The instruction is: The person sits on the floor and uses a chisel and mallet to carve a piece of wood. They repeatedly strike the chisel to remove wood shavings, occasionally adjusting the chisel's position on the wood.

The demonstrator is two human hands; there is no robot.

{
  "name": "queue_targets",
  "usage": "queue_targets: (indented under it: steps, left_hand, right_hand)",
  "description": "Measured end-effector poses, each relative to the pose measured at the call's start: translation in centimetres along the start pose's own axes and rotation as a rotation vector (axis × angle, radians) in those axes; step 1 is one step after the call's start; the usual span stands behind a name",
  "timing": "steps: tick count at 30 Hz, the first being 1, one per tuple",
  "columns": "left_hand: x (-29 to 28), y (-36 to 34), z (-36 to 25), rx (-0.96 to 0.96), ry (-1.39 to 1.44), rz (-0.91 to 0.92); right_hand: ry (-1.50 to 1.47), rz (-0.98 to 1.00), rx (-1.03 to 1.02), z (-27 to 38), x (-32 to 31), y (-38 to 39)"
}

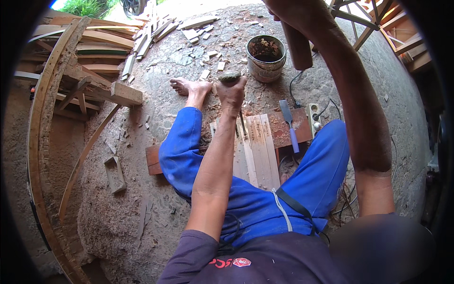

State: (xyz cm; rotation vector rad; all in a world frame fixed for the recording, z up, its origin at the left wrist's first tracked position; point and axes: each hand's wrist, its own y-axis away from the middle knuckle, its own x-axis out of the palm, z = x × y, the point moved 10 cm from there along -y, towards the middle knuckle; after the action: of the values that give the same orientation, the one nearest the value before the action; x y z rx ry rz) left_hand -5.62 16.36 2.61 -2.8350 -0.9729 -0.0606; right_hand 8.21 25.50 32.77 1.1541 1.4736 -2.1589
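My left hand [231,96] is wrapped round the handle of a chisel [242,122] held upright. Its worn, flattened handle top shows above my fist, and the thin blade reaches down to a row of pale wooden strips [257,156] lying side by side between my legs. Small dark notches mark the strips near the blade. Raised high at the upper right, my right hand [294,15] grips a thick wooden mallet [298,47], which hangs above the floor, apart from the chisel. A second, wide chisel [290,124] with a purple handle lies on a reddish-brown board [302,125] to the right.
A stained bucket [266,71] stands beyond my hands. Right of the board sits a power strip [313,116] with cables. Stacked timber [104,38] and a curved wooden frame [40,137] fill the left side, near a small wooden box [115,175]. Offcuts [191,35] litter the floor.
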Motion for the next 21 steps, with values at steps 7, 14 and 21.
queue_targets:
  steps: [7, 14, 21]
  left_hand:
    - [-2.4, 1.9, -0.2, 0.008, -0.057, 0.008]
    - [-0.7, 16.1, -9.7, 0.614, -0.707, 0.119]
    - [-0.4, 21.2, -8.6, 0.457, -0.261, 0.785]
  right_hand:
    - [-0.241, 1.058, 0.154, 6.0, 10.1, 13.1]
    - [-0.285, 0.743, 0.408, 0.7, 10.5, 23.8]
    - [-0.156, 0.901, 0.138, 1.1, 14.7, 36.0]
